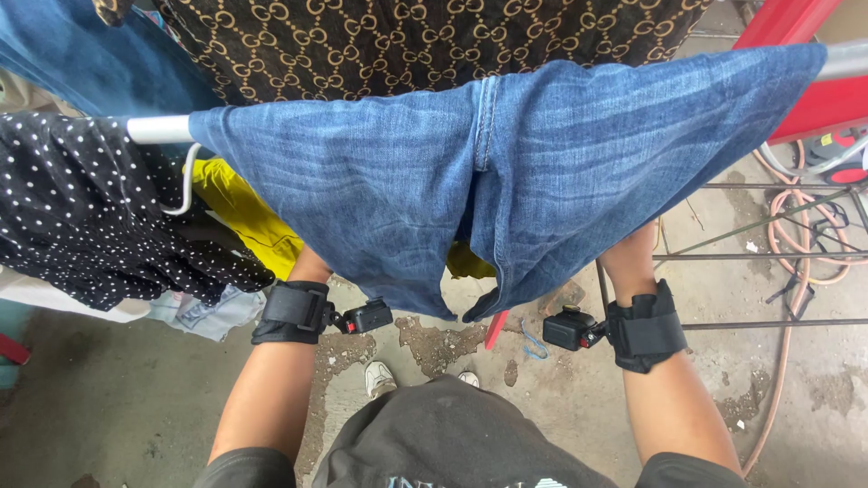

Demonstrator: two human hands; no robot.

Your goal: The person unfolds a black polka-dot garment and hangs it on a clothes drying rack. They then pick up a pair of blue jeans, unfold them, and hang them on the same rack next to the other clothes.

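Observation:
A pair of blue jeans (380,181) hangs folded over a white rail (158,129) in front of me. Both my arms reach up under its lower edge. Only the heel of my left hand (310,265) shows below the left leg of the jeans, and the fingers are hidden behind the denim. The base of my right hand (630,256) shows under the right leg, its fingers also covered. Each wrist carries a black strap with a small black device.
A black polka-dot garment (81,208) and a yellow one (244,212) hang at the left. Brown patterned fabric (407,36) hangs behind. A red object (814,99), coiled hoses (805,235) and thin metal rods (768,256) are on the right, above a concrete floor.

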